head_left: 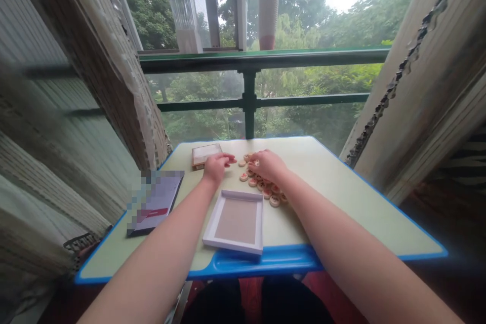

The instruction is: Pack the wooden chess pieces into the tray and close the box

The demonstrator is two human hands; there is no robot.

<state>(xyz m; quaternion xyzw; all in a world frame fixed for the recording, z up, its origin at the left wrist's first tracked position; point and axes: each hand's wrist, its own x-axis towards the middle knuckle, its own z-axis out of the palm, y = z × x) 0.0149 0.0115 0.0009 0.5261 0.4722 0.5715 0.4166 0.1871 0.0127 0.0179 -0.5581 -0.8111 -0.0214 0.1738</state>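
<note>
Several round wooden Chinese chess pieces (253, 182) lie in a loose heap on the table, some showing red characters. Over the far part of the heap is my right hand (267, 164), its fingers bent down around a chess piece (256, 163); the hand and forearm hide part of the heap. My left hand (217, 167) hovers left of the pieces, fingers stretched to the right and holding nothing visible. Just behind it sits a small shallow box (202, 154) with a pale inside, partly covered by that hand. Between my forearms lies a white box lid (236, 220), open side up.
The pale green table (334, 197) has a raised blue edge with a molded tray (281, 259) at the front. On the left lies a dark flat object (159, 202), partly pixelated. Curtains (410, 61) hang on both sides, and a green railing (249, 96) stands beyond.
</note>
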